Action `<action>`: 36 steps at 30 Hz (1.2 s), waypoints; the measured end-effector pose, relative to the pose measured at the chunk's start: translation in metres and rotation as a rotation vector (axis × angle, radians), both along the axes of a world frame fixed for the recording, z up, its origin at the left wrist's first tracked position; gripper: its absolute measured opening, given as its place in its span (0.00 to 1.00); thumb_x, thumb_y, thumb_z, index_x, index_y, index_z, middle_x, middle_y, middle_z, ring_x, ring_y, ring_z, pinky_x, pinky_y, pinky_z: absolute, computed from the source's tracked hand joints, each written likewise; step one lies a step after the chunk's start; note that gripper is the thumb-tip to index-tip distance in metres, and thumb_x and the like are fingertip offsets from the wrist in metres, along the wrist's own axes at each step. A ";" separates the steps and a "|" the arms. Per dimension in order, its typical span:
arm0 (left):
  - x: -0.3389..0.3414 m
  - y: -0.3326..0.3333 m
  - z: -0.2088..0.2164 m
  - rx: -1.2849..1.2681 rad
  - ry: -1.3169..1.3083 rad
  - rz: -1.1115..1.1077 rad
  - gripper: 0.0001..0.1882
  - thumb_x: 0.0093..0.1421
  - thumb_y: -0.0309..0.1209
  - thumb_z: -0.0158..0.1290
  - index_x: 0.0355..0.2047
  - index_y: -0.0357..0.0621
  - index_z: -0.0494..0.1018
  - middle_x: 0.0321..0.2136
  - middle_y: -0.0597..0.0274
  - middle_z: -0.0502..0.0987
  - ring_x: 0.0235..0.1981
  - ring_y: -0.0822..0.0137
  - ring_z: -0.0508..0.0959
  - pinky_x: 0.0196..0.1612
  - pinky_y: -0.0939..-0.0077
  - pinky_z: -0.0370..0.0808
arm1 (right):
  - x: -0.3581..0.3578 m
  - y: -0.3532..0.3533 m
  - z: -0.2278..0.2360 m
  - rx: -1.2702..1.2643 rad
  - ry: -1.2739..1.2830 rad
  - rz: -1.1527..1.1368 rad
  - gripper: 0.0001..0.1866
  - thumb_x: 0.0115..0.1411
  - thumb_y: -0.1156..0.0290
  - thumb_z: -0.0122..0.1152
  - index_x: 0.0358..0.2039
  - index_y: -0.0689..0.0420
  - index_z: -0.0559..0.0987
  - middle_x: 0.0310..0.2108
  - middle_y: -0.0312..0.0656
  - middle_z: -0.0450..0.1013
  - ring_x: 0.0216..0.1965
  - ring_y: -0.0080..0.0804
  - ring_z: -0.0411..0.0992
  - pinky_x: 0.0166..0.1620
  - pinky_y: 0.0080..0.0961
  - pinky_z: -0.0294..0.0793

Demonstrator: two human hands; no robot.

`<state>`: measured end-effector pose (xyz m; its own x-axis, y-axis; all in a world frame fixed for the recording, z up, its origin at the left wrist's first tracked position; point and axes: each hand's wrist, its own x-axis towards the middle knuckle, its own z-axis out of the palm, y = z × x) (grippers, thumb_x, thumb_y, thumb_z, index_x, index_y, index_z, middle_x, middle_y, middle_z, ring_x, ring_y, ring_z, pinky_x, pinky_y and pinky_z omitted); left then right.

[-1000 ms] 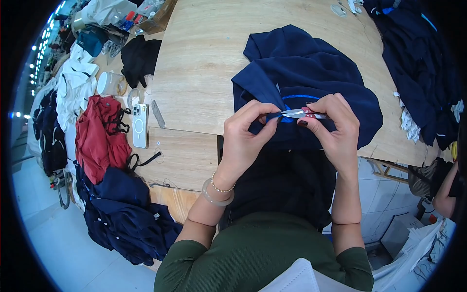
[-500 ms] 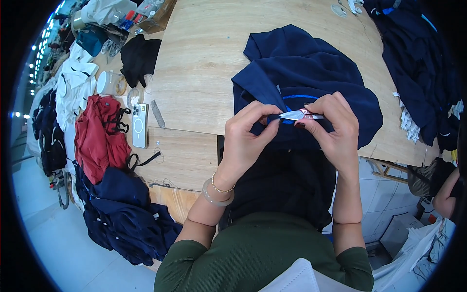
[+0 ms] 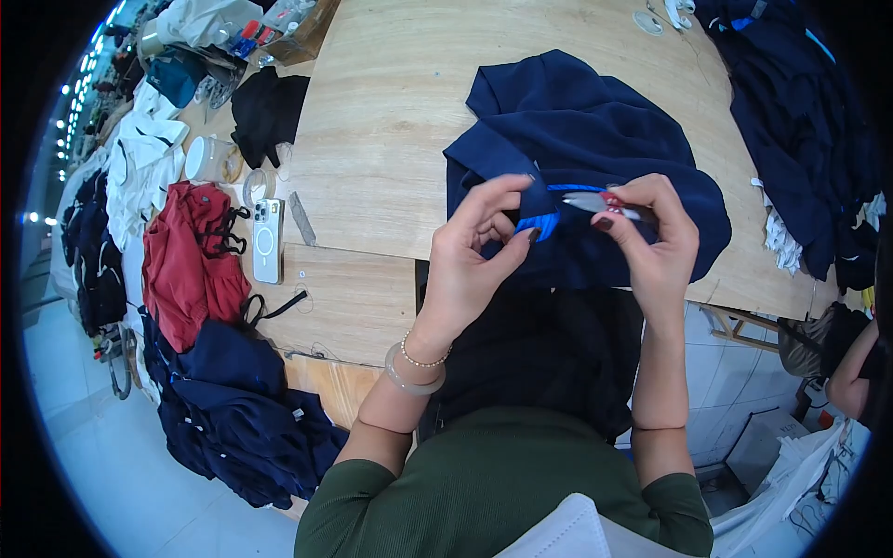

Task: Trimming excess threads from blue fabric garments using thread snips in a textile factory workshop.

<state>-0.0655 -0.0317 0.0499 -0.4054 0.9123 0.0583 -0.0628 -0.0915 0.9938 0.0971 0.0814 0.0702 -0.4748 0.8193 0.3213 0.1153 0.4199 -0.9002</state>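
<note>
A dark navy garment [image 3: 595,121] lies bunched on the table before me, its near part hanging over the edge. My left hand [image 3: 479,242] pinches a turned edge of it, where a bright blue trim [image 3: 538,225] shows at the fingertips. In my right hand [image 3: 656,232] are small thread snips [image 3: 595,201] with silvery blades and a reddish handle. The blades point left, above the cloth and apart from the edge in my left hand. More of the blue trim runs along the fabric behind the snips.
Left of me are a phone [image 3: 268,240], a red garment [image 3: 197,265], a clear tub [image 3: 209,158] and a pile of navy clothes [image 3: 246,418]. Another navy heap [image 3: 800,139] covers the right side of the wooden table [image 3: 381,121]. A person's arm [image 3: 851,372] shows at far right.
The snips have drawn away to the right and slightly up from my left fingertips. My left fingers have spread a little, and more of the edge and blue trim shows there.
</note>
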 end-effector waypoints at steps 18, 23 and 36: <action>-0.003 -0.003 -0.006 -0.066 -0.545 0.034 0.22 0.61 0.17 0.49 0.57 0.35 0.66 0.46 0.56 0.77 0.42 0.76 0.77 0.48 0.84 0.72 | -0.010 -0.006 -0.015 -0.331 0.091 0.014 0.13 0.56 0.71 0.65 0.39 0.61 0.74 0.35 0.35 0.72 0.38 0.22 0.71 0.45 0.19 0.68; 0.001 -0.001 -0.004 -0.115 -0.600 0.107 0.20 0.61 0.20 0.52 0.55 0.35 0.69 0.40 0.58 0.80 0.38 0.78 0.77 0.43 0.86 0.73 | -0.007 -0.006 -0.010 0.059 -0.089 -0.041 0.14 0.50 0.71 0.68 0.37 0.59 0.76 0.32 0.38 0.71 0.34 0.28 0.67 0.36 0.21 0.66; 0.006 -0.002 0.009 -0.044 -0.628 0.080 0.25 0.60 0.20 0.54 0.58 0.37 0.64 0.34 0.59 0.81 0.34 0.80 0.77 0.40 0.88 0.72 | -0.007 -0.008 -0.004 0.290 -0.158 0.001 0.14 0.47 0.71 0.69 0.35 0.58 0.77 0.30 0.38 0.72 0.32 0.32 0.65 0.33 0.24 0.66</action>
<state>-0.0600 -0.0335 0.0590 -0.4169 0.8741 -0.2493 -0.6297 -0.0799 0.7728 0.0901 0.0738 0.0663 -0.5383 0.7038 0.4636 0.2431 0.6564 -0.7142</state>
